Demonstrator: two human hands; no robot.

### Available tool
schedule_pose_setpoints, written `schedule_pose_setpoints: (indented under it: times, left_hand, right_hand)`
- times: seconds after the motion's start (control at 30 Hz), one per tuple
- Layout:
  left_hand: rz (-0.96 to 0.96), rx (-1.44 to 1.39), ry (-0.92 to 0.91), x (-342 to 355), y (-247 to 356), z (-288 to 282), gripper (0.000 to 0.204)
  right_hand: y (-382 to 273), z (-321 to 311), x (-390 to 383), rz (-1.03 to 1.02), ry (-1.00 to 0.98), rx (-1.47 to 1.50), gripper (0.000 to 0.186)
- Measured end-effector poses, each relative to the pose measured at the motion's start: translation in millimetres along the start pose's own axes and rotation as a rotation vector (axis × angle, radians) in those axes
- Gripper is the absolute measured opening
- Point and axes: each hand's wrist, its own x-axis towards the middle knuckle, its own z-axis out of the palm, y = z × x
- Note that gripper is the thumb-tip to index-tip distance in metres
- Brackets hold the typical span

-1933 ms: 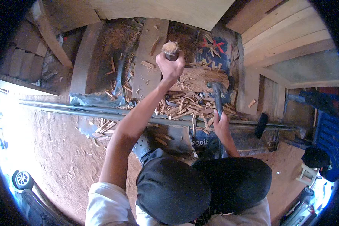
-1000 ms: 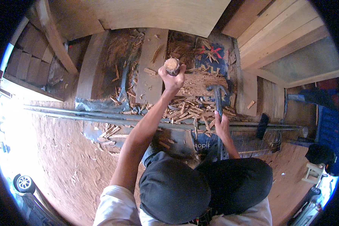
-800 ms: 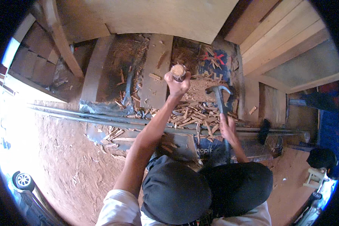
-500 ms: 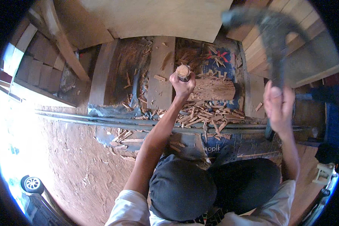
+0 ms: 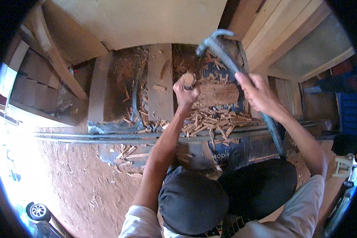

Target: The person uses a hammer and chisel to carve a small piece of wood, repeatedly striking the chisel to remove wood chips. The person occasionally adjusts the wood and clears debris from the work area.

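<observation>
My left hand point(image 5: 185, 93) is closed round an upright tool handle point(image 5: 188, 78) with a pale, battered top; its lower part is hidden by my fist and arm. Beside it lies a rough, splintered wood piece point(image 5: 220, 95), with a pile of splinters point(image 5: 202, 121) just below. My right hand point(image 5: 257, 91) grips a long dark claw hammer point(image 5: 222, 51) by its shaft, the head raised above and slightly right of the handle's top, the lower end reaching back toward my knee.
Flat planks point(image 5: 158, 107) and crumpled blue sheeting point(image 5: 107, 127) surround the chips. Long metal pipes point(image 5: 79, 138) cross below. A pale sheet panel point(image 5: 166, 20) spans the top, timber framing point(image 5: 281, 31) the upper right. A small stool point(image 5: 341, 164) and car wheels point(image 5: 38, 211) show at the edges.
The hammer was low beside the wood piece, rose to the upper right, and has since swung leftward toward the handle in my left hand. My left hand keeps its grip; the view has shifted slightly.
</observation>
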Motion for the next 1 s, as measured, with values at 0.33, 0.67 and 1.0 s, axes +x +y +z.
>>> schedule_pose_setpoints:
  times: [0.33, 0.67, 1.0]
  left_hand:
    - [-0.099, -0.163, -0.039, 16, 1, 10, 0.008]
    - [-0.446, 0.207, 0.015, 25, -32, 20, 0.024]
    - [-0.880, -0.491, 0.397, 20, -32, 19, 0.017]
  right_hand:
    - [28, 12, 18, -0.167, -0.073, -0.120, 0.045]
    - [181, 66, 33, 0.073, 0.095, -0.226, 0.059]
    - [212, 85, 28, -0.028, 0.184, -0.180, 0.043]
